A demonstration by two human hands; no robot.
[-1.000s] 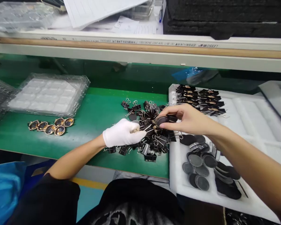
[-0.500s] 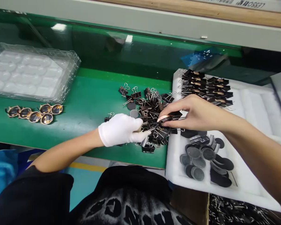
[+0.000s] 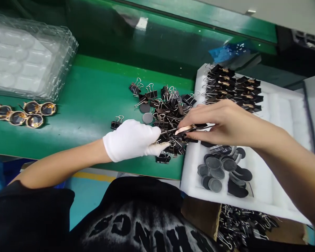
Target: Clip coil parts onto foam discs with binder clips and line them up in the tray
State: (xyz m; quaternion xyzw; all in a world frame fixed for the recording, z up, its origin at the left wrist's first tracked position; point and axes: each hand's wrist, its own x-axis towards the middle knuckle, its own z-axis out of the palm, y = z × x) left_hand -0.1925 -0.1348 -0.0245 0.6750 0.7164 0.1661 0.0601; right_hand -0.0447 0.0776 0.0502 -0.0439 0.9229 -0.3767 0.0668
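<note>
My left hand (image 3: 132,140), in a white glove, has its thumb and fingers closed on the wire handles of a black binder clip (image 3: 172,137). Just right of it, my bare right hand (image 3: 217,122) pinches a gold-rimmed eyeglass piece (image 3: 183,130) with dark parts around it. The clip's jaws meet this piece, though my fingers partly cover the contact. Beneath both hands lies a heap of black binder clips (image 3: 170,112) with silver wire handles. A grey round disc (image 3: 147,118) sits at the heap's left edge, and one loose clip (image 3: 116,123) is near my glove.
Rows of clipped gold-rimmed pieces (image 3: 224,84) stand in a white foam tray (image 3: 275,178) at right, along with grey and black discs (image 3: 216,173). Round glasses (image 3: 18,118) and clear plastic trays (image 3: 18,59) are on the left. Below the foam, a box (image 3: 217,218) holds more clips.
The view has shifted, so the table things appear farther left and higher. Both hands stay together over the heap; the clip handles between my gloved fingers now show more clearly.
</note>
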